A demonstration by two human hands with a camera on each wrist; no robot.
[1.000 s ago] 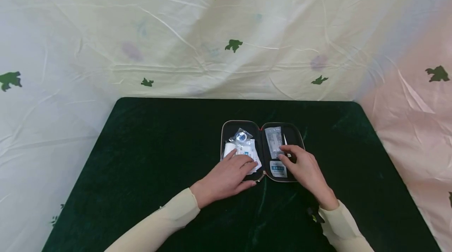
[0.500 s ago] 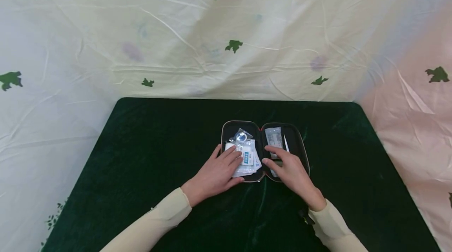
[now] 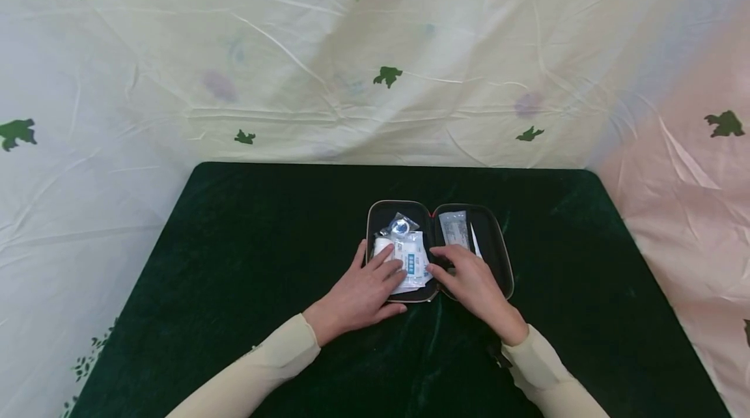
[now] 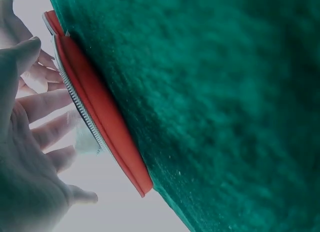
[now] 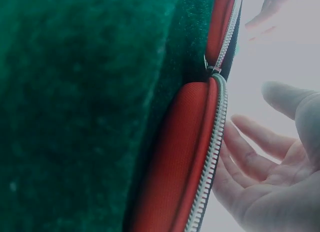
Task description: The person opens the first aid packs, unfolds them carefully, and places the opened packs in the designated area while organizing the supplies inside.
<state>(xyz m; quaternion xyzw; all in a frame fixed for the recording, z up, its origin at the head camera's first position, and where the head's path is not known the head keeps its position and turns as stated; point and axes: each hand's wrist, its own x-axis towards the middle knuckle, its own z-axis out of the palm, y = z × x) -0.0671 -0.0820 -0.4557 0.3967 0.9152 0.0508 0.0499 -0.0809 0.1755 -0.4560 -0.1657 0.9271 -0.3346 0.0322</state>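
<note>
Packets [image 3: 412, 263] in case [image 3: 498, 252] on table [image 3: 275, 229]

- You've got a dark green, velvety rounded-corner table [image 3: 281, 242] in front of you
- Behind it, your wrinkled cream fabric backdrop [image 3: 293, 86] has scattered dark green printed patches [image 3: 388, 76]
- Greyish-white fabric wall [image 3: 82, 92] on your left, pinkish fabric wall [image 3: 674, 190] on your right
- Light's soft up top, but your wrist views blow out pale
</note>
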